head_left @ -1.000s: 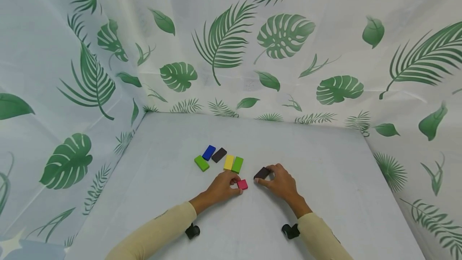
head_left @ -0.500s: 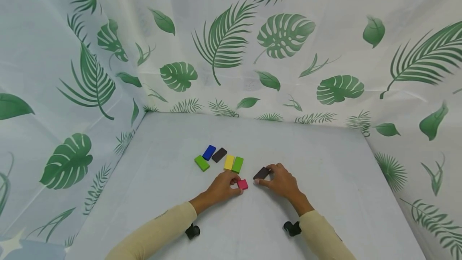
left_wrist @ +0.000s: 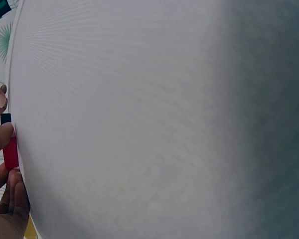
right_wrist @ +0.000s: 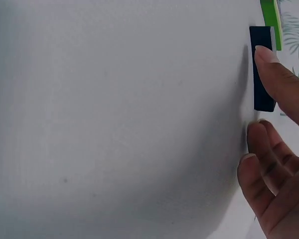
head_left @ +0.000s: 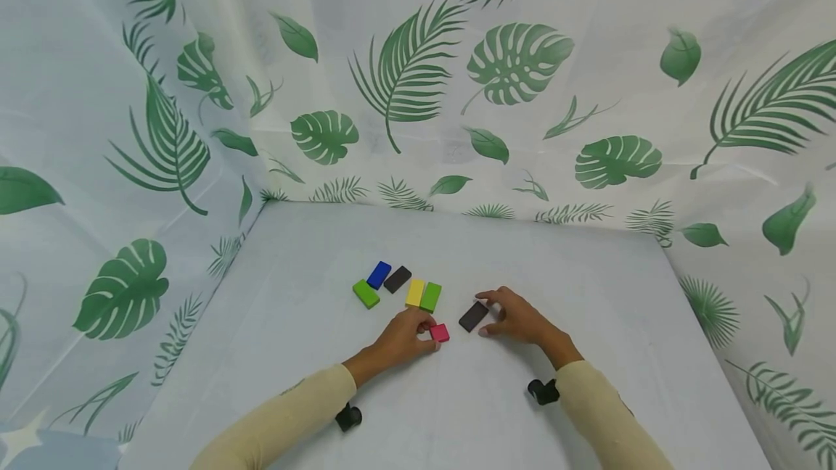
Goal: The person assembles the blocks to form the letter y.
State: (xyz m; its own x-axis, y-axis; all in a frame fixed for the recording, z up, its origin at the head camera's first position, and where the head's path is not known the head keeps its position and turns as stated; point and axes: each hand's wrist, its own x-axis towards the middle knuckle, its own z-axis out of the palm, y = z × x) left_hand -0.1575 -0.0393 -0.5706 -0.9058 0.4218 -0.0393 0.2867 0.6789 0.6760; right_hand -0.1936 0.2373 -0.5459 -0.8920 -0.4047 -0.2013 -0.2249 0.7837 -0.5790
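My left hand (head_left: 403, 338) pinches a small pink-red block (head_left: 440, 333) between thumb and fingers, low at the table. In the left wrist view the red block (left_wrist: 10, 153) shows at the left edge, between the thumb and the fingers. A black rectangular block (head_left: 473, 316) lies flat on the table just right of it. Beside this block my right hand (head_left: 517, 316) is spread, thumb and index finger apart around its right end. The right wrist view has the thumb overlapping the black block (right_wrist: 261, 94), with the other fingers off it.
Beyond the left hand lie a yellow block (head_left: 415, 292) and a green block (head_left: 430, 297) side by side. Farther left are a second black block (head_left: 397, 279), a blue block (head_left: 379, 275) and another green block (head_left: 366, 294). Leaf-print curtains (head_left: 418, 93) border the white table (head_left: 588, 274).
My right hand has let go of the black block and drawn back slightly to the right, its fingers spreading. The left hand keeps the red block in place.
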